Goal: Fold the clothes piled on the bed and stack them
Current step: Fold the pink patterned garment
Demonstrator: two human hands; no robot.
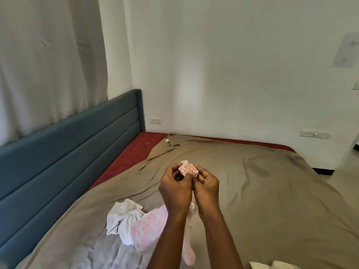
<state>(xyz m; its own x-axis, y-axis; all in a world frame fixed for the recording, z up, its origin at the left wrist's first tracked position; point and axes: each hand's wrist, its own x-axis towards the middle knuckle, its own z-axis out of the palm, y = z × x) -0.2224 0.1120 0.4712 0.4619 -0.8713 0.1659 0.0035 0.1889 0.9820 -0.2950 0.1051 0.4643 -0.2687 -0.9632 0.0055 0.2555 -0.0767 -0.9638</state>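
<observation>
Both my hands are raised over the middle of the bed and pinch a small pink-and-white patterned garment point(188, 168) bunched at my fingertips. My left hand point(175, 188) grips its left side, my right hand point(206, 186) its right side. The rest of the garment hangs down between my forearms to a pale pink end point(188, 251). Below my left arm lies a pink patterned cloth point(148, 228) next to a crumpled white cloth point(124, 218). A grey cloth point(108, 255) lies at the near left of the bed.
The bed carries a wrinkled brown sheet point(262, 191) over a red mattress point(136, 152). A blue padded headboard point(68, 142) runs along the left. White walls and curtains stand behind. White fabric point(272, 265) shows at the bottom edge. Floor point(343, 175) lies to the right.
</observation>
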